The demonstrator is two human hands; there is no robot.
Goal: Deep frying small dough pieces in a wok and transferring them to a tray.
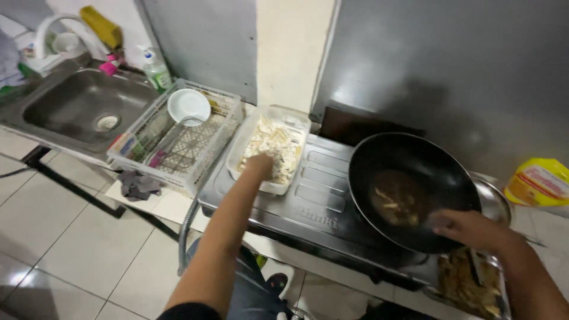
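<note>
Tofu pieces fill a clear tray (294, 121) left of the black wok (409, 189). Left hand (259, 164) rests in the tray, grip hidden. Right hand (468, 228), fingers loosely together, touches the wok's near rim.

Grey wall (474, 71), pale tiled floor (77, 249), steel sink (77, 104), seemingly dim light.

Black wok (415, 178), white bowl (188, 105), pale cubes in clear tub (269, 148), yellow pouch (540, 181)
</note>
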